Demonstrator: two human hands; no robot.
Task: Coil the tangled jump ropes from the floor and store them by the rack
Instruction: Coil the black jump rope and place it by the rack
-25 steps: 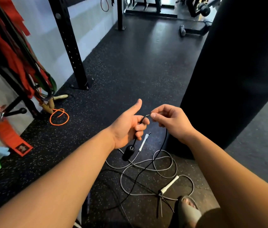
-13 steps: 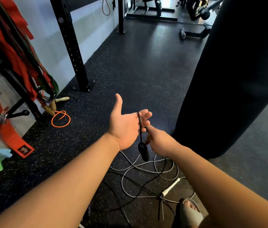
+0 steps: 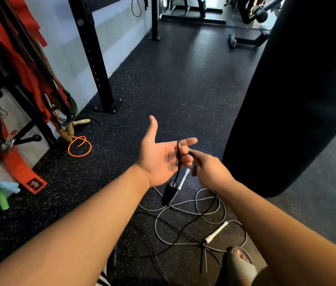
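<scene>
Black rope (image 3: 178, 159) draped over flat left hand (image 3: 159, 162), pinched by right hand (image 3: 210, 172) alongside; handle (image 3: 168, 193) dangling below. Grey rope (image 3: 183, 208) tangled on floor (image 3: 163, 89) underneath; punching bag (image 3: 297, 100) right.

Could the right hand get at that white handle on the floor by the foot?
Probably yes: the white handle lies uncovered on the floor, below the right hand. But that hand pinches the black rope, so it isn't free.

We are looking through one wide head camera, facing forward and down along both forearms. The left hand (image 3: 159, 159), right hand (image 3: 210, 172) and rope (image 3: 178, 162) are sitting close at mid-frame, with the floor (image 3: 183, 89) stretching away beyond, the rack (image 3: 92, 58) at left and the bag (image 3: 297, 89) at right.
</scene>
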